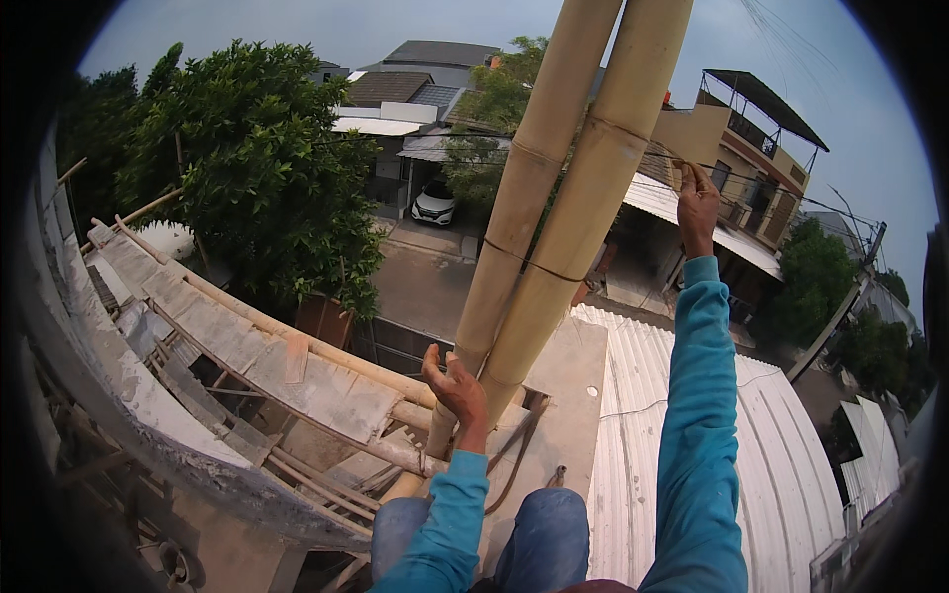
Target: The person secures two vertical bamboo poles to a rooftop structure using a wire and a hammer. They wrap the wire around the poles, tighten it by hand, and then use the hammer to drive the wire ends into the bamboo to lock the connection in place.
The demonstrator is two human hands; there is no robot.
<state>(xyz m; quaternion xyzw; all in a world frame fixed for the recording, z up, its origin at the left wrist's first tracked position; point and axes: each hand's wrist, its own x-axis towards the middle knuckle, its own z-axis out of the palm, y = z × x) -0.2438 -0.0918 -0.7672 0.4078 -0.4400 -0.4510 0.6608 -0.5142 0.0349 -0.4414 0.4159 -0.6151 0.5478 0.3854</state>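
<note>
Two thick yellow bamboo poles (542, 282) rise side by side in front of me, leaning slightly right toward the top. A thin dark tie (534, 259) goes round both of them. Low on the left pole, my left hand (461, 395) is up against the bamboo, its fingers apart and slightly curled, not wrapped round it. My right hand (698, 212) is raised out to the right, away from the poles. Its fingertips are pinched together; a thin dark line seems to reach them, but I cannot tell whether it is held or lies behind.
Bamboo scaffolding with grey planks (227, 336) curves along a rough concrete edge (188, 435) at left. White corrugated roofing (672, 445) lies below right. A leafy tree (247, 168), a street with a white car (433, 203), and houses stand beyond. Overhead wires cross behind.
</note>
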